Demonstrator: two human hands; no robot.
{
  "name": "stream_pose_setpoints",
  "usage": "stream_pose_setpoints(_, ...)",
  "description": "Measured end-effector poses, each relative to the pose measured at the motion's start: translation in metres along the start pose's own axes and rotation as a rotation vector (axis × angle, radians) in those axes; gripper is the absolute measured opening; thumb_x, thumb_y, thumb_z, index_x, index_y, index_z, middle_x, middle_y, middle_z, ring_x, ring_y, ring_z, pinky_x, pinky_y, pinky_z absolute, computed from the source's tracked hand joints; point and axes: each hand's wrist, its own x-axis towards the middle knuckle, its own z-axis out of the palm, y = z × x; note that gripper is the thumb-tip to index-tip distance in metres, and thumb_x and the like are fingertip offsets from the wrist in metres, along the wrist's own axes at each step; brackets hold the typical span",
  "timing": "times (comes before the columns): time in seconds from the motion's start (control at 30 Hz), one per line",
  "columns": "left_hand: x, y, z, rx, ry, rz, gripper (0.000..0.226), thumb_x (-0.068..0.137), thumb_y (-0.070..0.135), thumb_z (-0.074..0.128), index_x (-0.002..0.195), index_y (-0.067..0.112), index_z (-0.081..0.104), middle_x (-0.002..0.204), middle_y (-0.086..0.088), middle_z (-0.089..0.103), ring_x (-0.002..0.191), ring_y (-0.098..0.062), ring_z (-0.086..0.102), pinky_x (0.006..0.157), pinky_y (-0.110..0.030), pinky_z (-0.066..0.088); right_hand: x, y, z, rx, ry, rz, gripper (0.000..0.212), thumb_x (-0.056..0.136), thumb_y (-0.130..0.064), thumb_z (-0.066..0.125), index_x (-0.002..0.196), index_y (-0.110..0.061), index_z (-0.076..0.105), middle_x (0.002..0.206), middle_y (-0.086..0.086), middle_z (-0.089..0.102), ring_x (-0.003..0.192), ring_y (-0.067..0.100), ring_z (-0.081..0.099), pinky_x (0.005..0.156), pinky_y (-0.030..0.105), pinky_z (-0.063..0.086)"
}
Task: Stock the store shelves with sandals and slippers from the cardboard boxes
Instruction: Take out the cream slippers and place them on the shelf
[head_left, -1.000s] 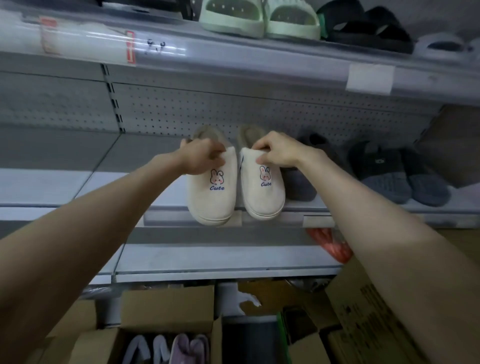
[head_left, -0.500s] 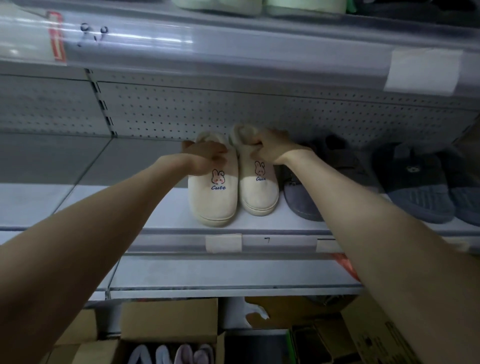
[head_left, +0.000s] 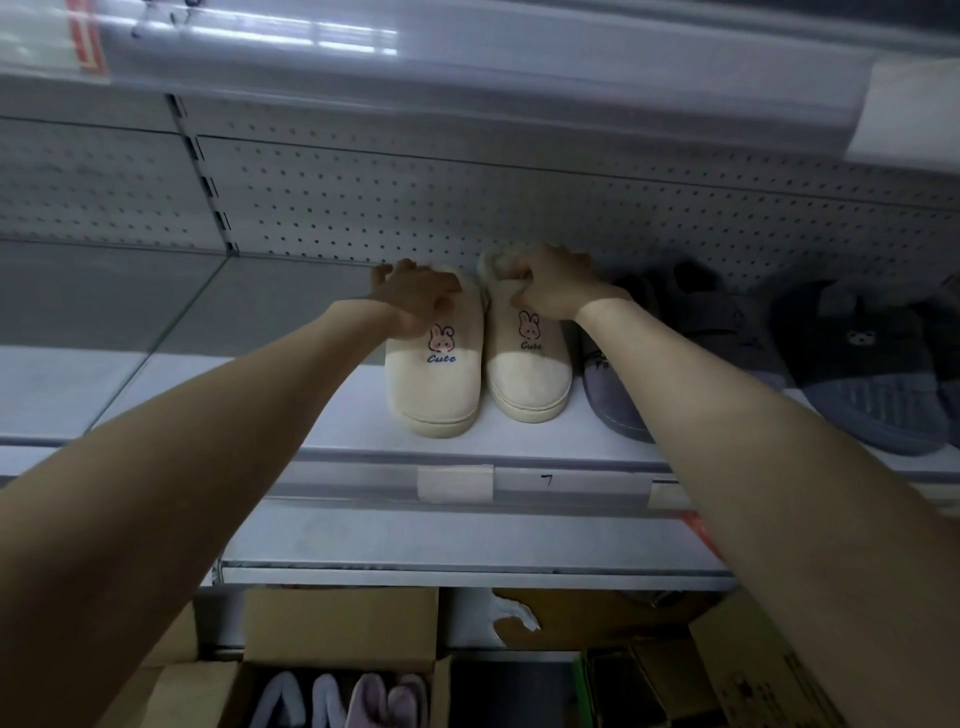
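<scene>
**A:** Hands?

**B:** Both are far in on the middle shelf (head_left: 249, 410), arms stretched out. The left hand (head_left: 415, 299) lies on top of the left slipper (head_left: 434, 387), fingers curled over its far collar and thumb against the upper. The right hand (head_left: 550, 286) has its fingers bent tight, pinching the fuzzy collar of the right slipper (head_left: 527, 382).

**A:** How do the slippers sit?

**B:** They are a cream pair, soles flat on the shelf, side by side and touching. Toes point to the near edge, heels toward the pegboard (head_left: 415, 208). Each has a rabbit and "Cute" on the upper. The left one sits a little nearer than the right.

**A:** Neighbours?

**B:** A grey slipper (head_left: 615, 405) is just right of the pair, partly under the right forearm. I cannot tell whether it touches the pair. Further right are dark slippers (head_left: 872, 384), toes also toward the near edge. The shelf left of the pair is bare metal.

**A:** Shelf front?

**B:** The rail has a blank label (head_left: 454, 482) below the pair and a handwritten "7" beside it.

**A:** Down low?

**B:** An open box (head_left: 337, 621) is on the floor at near left, with pale lilac and pink slippers (head_left: 363, 701) showing inside. More cardboard is at near right. I cannot see what is in it.
</scene>
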Motion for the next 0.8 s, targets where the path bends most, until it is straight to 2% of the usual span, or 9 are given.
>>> stream_pose_setpoints(0.17,-0.012,-0.001,-0.003,-0.038,0.03,0.008,0.04,0.096,0.04,0.038,0.136,0.037,0.038,0.142,-0.001,0.042,0.134,-0.026,0.033,0.11,-0.041,0.018,-0.013,-0.004,-0.005,0.026,-0.006,0.037,0.037,0.09,-0.018,0.054,0.127,-0.023,0.056,0.136,0.007,0.052,0.127,0.029,0.044,0.109,0.042,0.031)
stream_pose_setpoints(0.33,-0.041,-0.005,-0.022,-0.037,0.066,0.004,0.057,0.087,0.05,0.052,0.139,0.033,0.035,0.142,-0.002,0.044,0.131,-0.025,0.038,0.111,-0.041,0.023,-0.033,-0.018,-0.017,0.035,-0.022,0.022,0.046,0.089,-0.028,0.056,0.134,-0.023,0.047,0.141,0.009,0.046,0.127,0.03,0.044,0.106,0.041,0.036)
stream_pose_setpoints(0.53,-0.095,-0.021,-0.053,-0.186,0.105,0.066,0.072,0.081,0.044,0.066,0.142,0.023,0.034,0.147,-0.002,0.039,0.133,-0.025,0.038,0.109,-0.038,0.03,-0.069,-0.059,-0.035,0.043,-0.013,0.009,0.06,0.085,-0.028,0.065,0.14,-0.023,0.041,0.147,0.009,0.039,0.132,0.029,0.04,0.11,0.038,0.034)
stream_pose_setpoints(0.67,-0.137,-0.044,-0.066,-0.106,0.11,0.058,0.078,0.078,0.052,0.065,0.143,0.027,0.031,0.147,0.0,0.04,0.133,-0.026,0.038,0.11,-0.05,0.028,-0.101,-0.1,-0.031,0.112,0.014,-0.011,0.066,0.082,-0.024,0.07,0.141,-0.017,0.041,0.147,0.011,0.041,0.133,0.029,0.039,0.111,0.038,0.033)
stream_pose_setpoints(0.8,-0.185,-0.077,-0.064,-0.05,0.102,0.08,0.078,0.079,0.054,0.062,0.144,0.028,0.027,0.147,-0.003,0.038,0.133,-0.028,0.036,0.11,-0.05,0.025,-0.134,-0.15,-0.014,0.078,0.077,-0.017,0.06,0.083,-0.019,0.068,0.138,-0.018,0.045,0.142,0.011,0.047,0.132,0.031,0.039,0.111,0.045,0.029)
